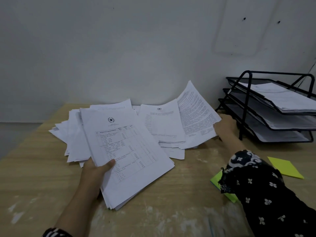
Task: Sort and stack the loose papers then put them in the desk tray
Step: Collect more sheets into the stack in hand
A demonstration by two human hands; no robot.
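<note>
My left hand [95, 170] grips a thick stack of printed papers [126, 151] by its left edge, thumb on top; the top sheet bears a star emblem and a table. Behind it loose white sheets [71, 134] lie fanned over the wooden desk [34, 168]. My right hand [224, 127] holds the lower right edge of a text-covered sheet [195, 113], lifted and tilted above another loose pile [160, 124]. The black three-tier wire desk tray [246, 93] stands at the right, with papers lying in its tiers.
Two pads of yellow-green sticky notes lie on the desk, one pad [285, 166] right of my patterned right sleeve, another pad [217, 180] partly under it. A white wall rises directly behind the desk. The desk's left edge drops off toward the floor.
</note>
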